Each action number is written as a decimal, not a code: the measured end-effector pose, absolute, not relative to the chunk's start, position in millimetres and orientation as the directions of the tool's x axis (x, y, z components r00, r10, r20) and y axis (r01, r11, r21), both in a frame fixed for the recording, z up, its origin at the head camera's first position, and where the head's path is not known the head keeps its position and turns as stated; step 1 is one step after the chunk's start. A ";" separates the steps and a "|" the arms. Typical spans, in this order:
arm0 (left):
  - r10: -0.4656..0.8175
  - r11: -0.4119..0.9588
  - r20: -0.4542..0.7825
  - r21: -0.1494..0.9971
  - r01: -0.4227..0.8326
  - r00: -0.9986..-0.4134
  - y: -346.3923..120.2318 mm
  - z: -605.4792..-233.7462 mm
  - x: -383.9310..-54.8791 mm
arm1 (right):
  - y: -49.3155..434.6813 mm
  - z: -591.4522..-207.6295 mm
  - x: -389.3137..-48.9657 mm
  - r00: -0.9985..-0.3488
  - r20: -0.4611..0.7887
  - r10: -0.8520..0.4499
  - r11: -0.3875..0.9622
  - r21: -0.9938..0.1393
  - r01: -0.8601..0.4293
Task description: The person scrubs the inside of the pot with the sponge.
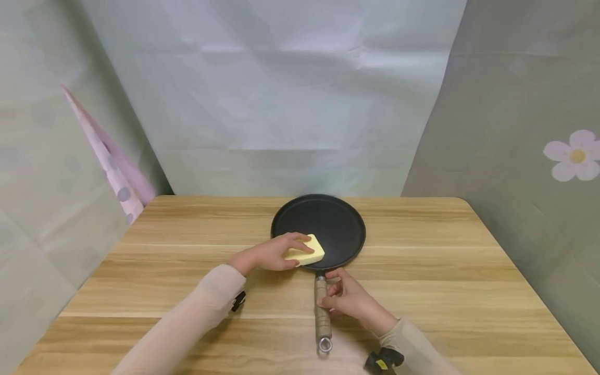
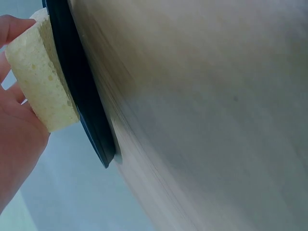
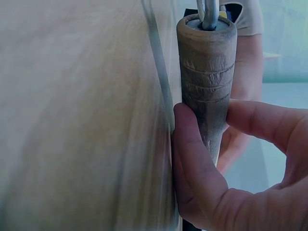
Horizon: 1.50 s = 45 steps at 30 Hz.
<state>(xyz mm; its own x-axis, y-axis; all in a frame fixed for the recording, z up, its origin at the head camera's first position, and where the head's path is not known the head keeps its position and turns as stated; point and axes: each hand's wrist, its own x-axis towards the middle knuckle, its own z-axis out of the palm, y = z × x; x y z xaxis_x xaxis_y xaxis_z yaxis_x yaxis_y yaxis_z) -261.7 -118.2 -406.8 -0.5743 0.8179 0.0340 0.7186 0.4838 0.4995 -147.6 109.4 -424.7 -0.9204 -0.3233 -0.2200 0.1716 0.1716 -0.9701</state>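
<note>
A flat, round black frying pan (image 1: 335, 224) lies on the table, its wooden handle (image 1: 323, 320) pointing toward me. My left hand (image 1: 276, 252) holds a pale yellow sponge (image 1: 316, 252) at the pan's near left edge, fingers over the top and thumb along the near side. In the left wrist view the porous sponge (image 2: 41, 77) sits against the pan's dark rim (image 2: 82, 86). My right hand (image 1: 351, 299) pinches the handle between thumb and fingers; the right wrist view shows the thumb and fingers on opposite sides of the handle (image 3: 207, 72).
The wood-grain table (image 1: 445, 291) has rounded far corners, and the pan reaches its far edge. Pale cloth (image 1: 290, 104) hangs behind and at both sides. A metal hanging ring (image 1: 325, 344) ends the handle. Both wrists wear dark straps.
</note>
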 end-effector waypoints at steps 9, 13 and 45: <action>0.811 0.498 0.023 0.495 0.712 -0.584 -110.7 -407.6 -259.6 | 107.4 -424.3 -147.5 -0.922 -0.213 -0.324 0.169 -0.972 0.165; 0.814 0.492 0.023 0.505 0.710 -0.580 -105.6 -408.7 -258.5 | 108.3 -424.9 -147.5 -0.921 -0.209 -0.329 0.172 -0.972 0.159; 0.800 0.501 0.020 0.527 0.686 -0.600 -70.8 -414.2 -256.2 | 110.7 -421.2 -148.9 -0.909 -0.218 -0.356 0.205 -0.967 0.152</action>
<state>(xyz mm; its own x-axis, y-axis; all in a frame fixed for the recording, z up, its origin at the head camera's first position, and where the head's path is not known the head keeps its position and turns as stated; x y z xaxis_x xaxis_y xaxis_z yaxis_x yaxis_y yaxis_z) -256.2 -70.8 -414.2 -0.6000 0.7997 0.0198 0.6858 0.5014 0.5275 -148.9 110.7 -421.2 -0.9087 -0.3561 -0.2179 0.1517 0.2046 -0.9670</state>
